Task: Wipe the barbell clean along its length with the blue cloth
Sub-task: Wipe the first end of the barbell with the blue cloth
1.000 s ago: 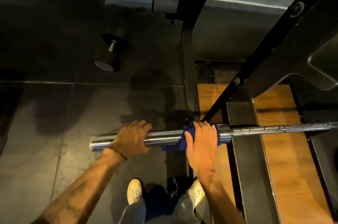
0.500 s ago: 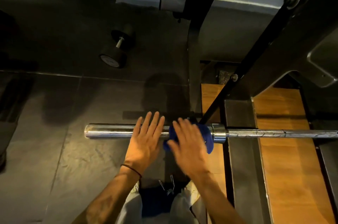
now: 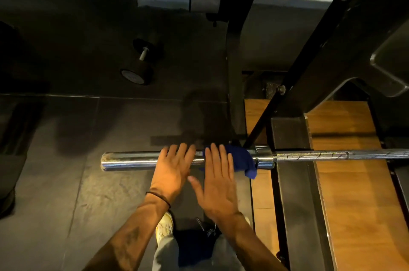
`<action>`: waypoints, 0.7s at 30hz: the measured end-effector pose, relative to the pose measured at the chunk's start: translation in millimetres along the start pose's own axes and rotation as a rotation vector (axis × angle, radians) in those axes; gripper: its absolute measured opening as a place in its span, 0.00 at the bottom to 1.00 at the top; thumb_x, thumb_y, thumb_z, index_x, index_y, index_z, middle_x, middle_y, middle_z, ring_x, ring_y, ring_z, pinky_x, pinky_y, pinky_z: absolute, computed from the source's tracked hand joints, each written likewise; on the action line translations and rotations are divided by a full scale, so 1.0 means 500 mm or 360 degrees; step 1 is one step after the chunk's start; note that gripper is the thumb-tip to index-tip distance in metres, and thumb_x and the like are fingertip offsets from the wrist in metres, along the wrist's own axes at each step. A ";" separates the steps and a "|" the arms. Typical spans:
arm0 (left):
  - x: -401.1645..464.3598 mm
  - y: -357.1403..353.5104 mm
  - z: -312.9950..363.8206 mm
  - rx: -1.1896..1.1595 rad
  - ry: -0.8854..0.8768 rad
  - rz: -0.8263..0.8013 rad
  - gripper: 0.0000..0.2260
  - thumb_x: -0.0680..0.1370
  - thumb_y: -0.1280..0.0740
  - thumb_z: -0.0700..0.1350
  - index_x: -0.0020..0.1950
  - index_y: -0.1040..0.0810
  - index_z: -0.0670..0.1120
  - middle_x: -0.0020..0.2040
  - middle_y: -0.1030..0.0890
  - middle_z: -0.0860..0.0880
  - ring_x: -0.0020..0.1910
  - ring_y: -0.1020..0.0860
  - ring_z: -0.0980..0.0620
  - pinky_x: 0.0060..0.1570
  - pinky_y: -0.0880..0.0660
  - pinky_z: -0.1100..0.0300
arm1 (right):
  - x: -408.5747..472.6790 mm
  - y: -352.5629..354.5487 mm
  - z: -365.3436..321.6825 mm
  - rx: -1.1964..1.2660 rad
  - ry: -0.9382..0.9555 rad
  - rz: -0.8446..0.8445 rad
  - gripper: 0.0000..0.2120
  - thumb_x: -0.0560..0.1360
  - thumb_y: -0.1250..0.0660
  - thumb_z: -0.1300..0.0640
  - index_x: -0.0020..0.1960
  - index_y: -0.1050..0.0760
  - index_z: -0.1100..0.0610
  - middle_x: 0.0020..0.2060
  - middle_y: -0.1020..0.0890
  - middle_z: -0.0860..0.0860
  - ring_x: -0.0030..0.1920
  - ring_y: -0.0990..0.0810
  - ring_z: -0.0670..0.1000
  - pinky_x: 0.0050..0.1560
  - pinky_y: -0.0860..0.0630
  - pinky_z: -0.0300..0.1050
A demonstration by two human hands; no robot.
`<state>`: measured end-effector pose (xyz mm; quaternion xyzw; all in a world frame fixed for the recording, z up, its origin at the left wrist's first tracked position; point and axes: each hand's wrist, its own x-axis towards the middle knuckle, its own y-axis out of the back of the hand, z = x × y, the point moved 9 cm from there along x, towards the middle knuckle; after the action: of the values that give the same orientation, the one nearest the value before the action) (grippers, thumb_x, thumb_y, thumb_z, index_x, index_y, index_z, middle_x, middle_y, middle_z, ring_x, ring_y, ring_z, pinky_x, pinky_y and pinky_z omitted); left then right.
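The chrome barbell (image 3: 132, 161) lies level across the view, its thick sleeve on the left and its thin knurled shaft running off to the right. A blue cloth (image 3: 242, 160) hangs draped over the sleeve just left of the collar. My left hand (image 3: 173, 170) lies flat on the sleeve with fingers straight and spread, gripping nothing. Right beside it, my right hand (image 3: 218, 182) is also flat and open, with its fingertips reaching the left edge of the cloth.
A black dumbbell (image 3: 141, 64) lies on the dark floor beyond the bar. Black rack posts (image 3: 234, 54) rise behind the bar and at the right. A wooden platform (image 3: 345, 193) lies under the shaft. My shoe (image 3: 164, 225) is below the hands.
A second ago both hands were wrapped around the sleeve, the right one over the cloth. Both have since let go and flattened out; more of the cloth shows at the right.
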<state>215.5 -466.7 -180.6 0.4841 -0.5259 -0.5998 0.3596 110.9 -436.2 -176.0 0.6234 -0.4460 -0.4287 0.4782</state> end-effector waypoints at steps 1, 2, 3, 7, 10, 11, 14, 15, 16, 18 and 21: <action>0.003 0.003 -0.001 -0.0024 -0.0032 0.0039 0.29 0.62 0.22 0.48 0.60 0.28 0.46 0.48 0.23 0.45 0.42 0.24 0.43 0.42 0.27 0.49 | 0.002 0.003 0.012 -0.0062 0.0186 0.0029 0.36 0.85 0.58 0.36 0.80 0.40 0.60 0.79 0.37 0.59 0.80 0.40 0.60 0.77 0.45 0.59; 0.009 0.006 -0.004 -0.0034 -0.0058 0.0070 0.26 0.60 0.22 0.48 0.55 0.26 0.46 0.45 0.24 0.46 0.39 0.24 0.44 0.38 0.28 0.50 | 0.007 0.009 0.047 -0.0105 0.0272 0.0079 0.33 0.85 0.55 0.38 0.80 0.41 0.59 0.79 0.36 0.58 0.80 0.39 0.58 0.77 0.44 0.57; 0.019 0.009 -0.010 -0.0029 -0.0056 0.0075 0.25 0.59 0.21 0.48 0.52 0.24 0.47 0.43 0.23 0.47 0.38 0.24 0.44 0.36 0.28 0.52 | 0.017 0.022 0.088 -0.0141 0.0197 0.0165 0.32 0.85 0.54 0.39 0.80 0.40 0.58 0.78 0.34 0.58 0.79 0.38 0.57 0.78 0.45 0.56; 0.052 0.020 -0.021 -0.0118 -0.0126 0.0079 0.20 0.61 0.21 0.51 0.48 0.23 0.49 0.39 0.21 0.50 0.34 0.19 0.47 0.29 0.25 0.57 | 0.040 0.021 0.037 0.0190 -0.0516 0.0133 0.36 0.85 0.60 0.38 0.77 0.34 0.61 0.74 0.28 0.59 0.78 0.35 0.60 0.78 0.47 0.58; 0.074 0.018 -0.023 -0.0176 -0.0226 -0.0134 0.12 0.78 0.36 0.55 0.58 0.26 0.52 0.52 0.18 0.49 0.49 0.17 0.46 0.45 0.22 0.55 | 0.054 0.003 -0.058 0.0140 -0.0023 0.0078 0.32 0.86 0.56 0.39 0.75 0.30 0.59 0.72 0.25 0.58 0.76 0.31 0.57 0.78 0.44 0.55; 0.081 0.013 -0.030 -0.0240 -0.0226 -0.0236 0.16 0.77 0.37 0.59 0.60 0.26 0.52 0.54 0.17 0.49 0.52 0.18 0.46 0.49 0.23 0.55 | 0.061 0.015 -0.021 0.0101 0.0047 0.0131 0.30 0.85 0.52 0.40 0.74 0.28 0.58 0.71 0.24 0.57 0.75 0.29 0.57 0.77 0.43 0.53; 0.103 -0.010 -0.051 -0.0621 -0.0205 -0.0648 0.24 0.66 0.32 0.62 0.58 0.24 0.54 0.52 0.17 0.52 0.49 0.19 0.48 0.50 0.22 0.54 | 0.047 0.043 0.125 0.0254 -0.0416 0.0335 0.29 0.83 0.49 0.42 0.75 0.30 0.58 0.73 0.26 0.57 0.76 0.32 0.58 0.78 0.46 0.52; 0.107 -0.024 -0.053 -0.0713 -0.0203 -0.0833 0.22 0.64 0.29 0.59 0.56 0.23 0.55 0.49 0.17 0.53 0.47 0.19 0.50 0.50 0.21 0.54 | 0.043 0.040 0.120 0.0289 -0.0546 0.0326 0.30 0.84 0.51 0.41 0.77 0.32 0.59 0.75 0.29 0.57 0.78 0.36 0.59 0.79 0.48 0.53; 0.111 -0.040 -0.051 -0.0801 -0.0215 -0.1004 0.20 0.62 0.27 0.57 0.52 0.23 0.55 0.47 0.17 0.53 0.44 0.19 0.52 0.48 0.21 0.54 | 0.043 0.026 0.080 0.0265 -0.0534 0.0270 0.32 0.85 0.53 0.39 0.78 0.35 0.59 0.77 0.31 0.58 0.80 0.39 0.59 0.79 0.48 0.55; 0.120 -0.062 -0.046 -0.0994 -0.0230 -0.1295 0.17 0.61 0.24 0.54 0.47 0.21 0.53 0.42 0.16 0.51 0.40 0.17 0.52 0.46 0.19 0.54 | 0.043 0.005 0.005 0.0069 -0.0130 0.0189 0.34 0.84 0.57 0.37 0.79 0.39 0.59 0.77 0.33 0.58 0.80 0.43 0.59 0.79 0.49 0.57; 0.124 -0.080 -0.046 -0.1150 -0.0205 -0.1671 0.18 0.63 0.22 0.49 0.50 0.19 0.46 0.42 0.14 0.46 0.38 0.16 0.52 0.47 0.18 0.52 | 0.063 0.027 0.078 0.0045 0.0001 0.0263 0.31 0.82 0.47 0.40 0.80 0.41 0.56 0.77 0.32 0.55 0.80 0.43 0.55 0.81 0.53 0.51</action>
<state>223.9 -523.9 -231.9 0.4885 -0.0040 -0.8634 0.1261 78.7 -477.1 -172.9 0.5914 -0.5018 -0.3811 0.5032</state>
